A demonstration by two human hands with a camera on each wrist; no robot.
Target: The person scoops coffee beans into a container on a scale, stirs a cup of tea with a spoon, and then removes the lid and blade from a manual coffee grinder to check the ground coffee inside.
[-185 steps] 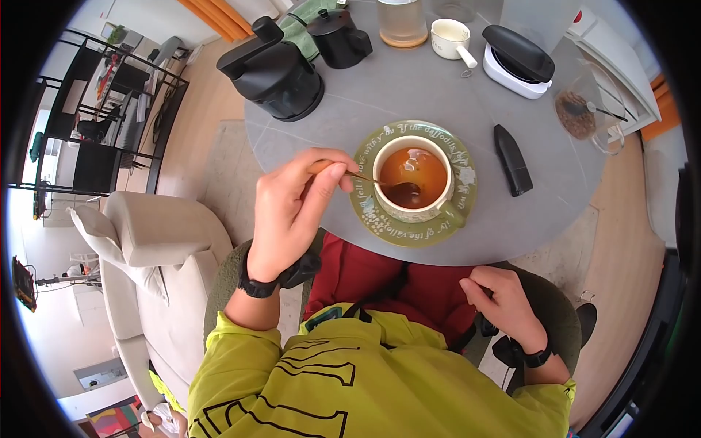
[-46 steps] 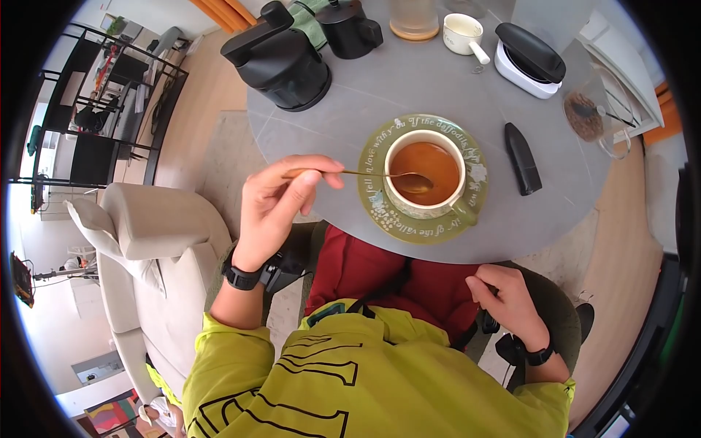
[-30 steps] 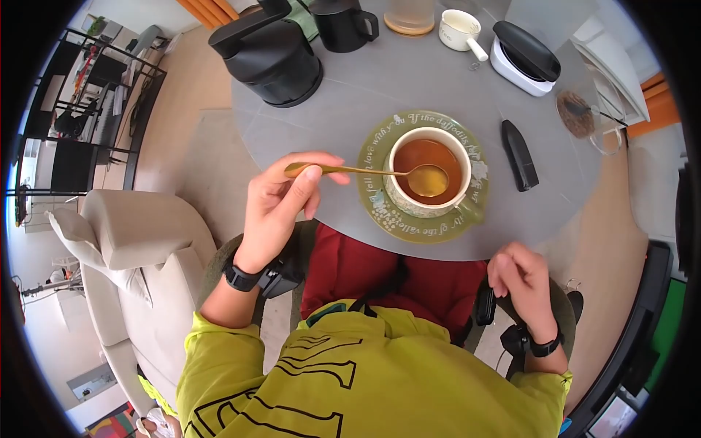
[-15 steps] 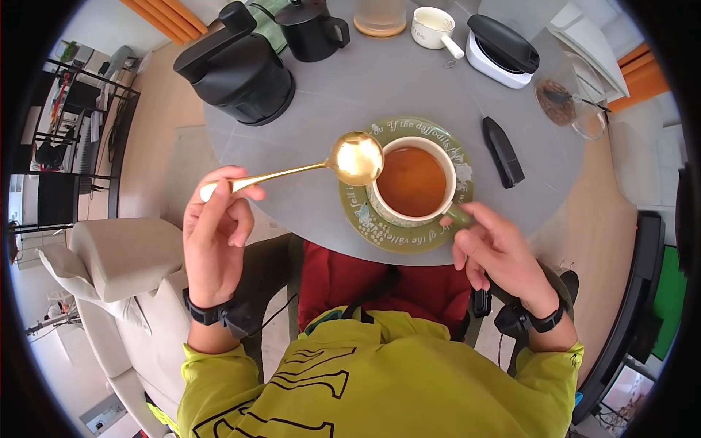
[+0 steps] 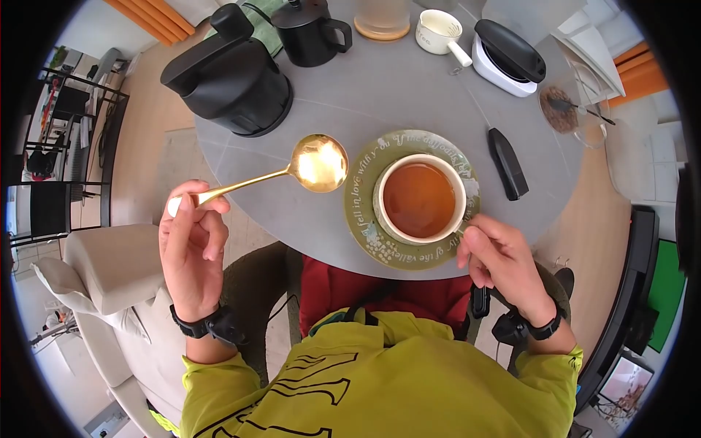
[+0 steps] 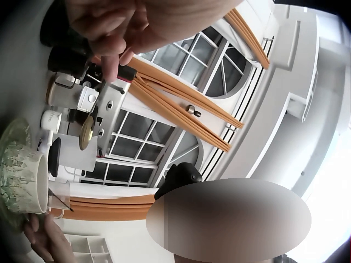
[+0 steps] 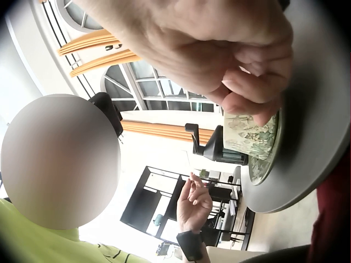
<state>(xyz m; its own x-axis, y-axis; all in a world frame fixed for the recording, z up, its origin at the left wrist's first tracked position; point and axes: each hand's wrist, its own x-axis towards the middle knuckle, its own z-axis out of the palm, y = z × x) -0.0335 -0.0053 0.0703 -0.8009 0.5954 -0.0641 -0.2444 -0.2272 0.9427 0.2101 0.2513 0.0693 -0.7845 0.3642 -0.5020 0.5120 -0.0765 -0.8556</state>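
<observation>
Spoon point(image 5: 305, 166) is pinched in left hand point(image 5: 192, 252); right hand point(image 5: 502, 254) grips cup point(image 6: 24, 178).

Lime-yellow top point(image 5: 409, 372), black outlined print point(image 5: 315, 376), dark red trousers point(image 5: 325, 292), black wrist straps point(image 5: 191, 323)

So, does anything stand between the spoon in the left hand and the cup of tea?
Nothing visible blocks it. The left hand holds the spoon in the air; the saucer lies flat beneath the cup, and the right hand is at the cup's opposite side.
</observation>
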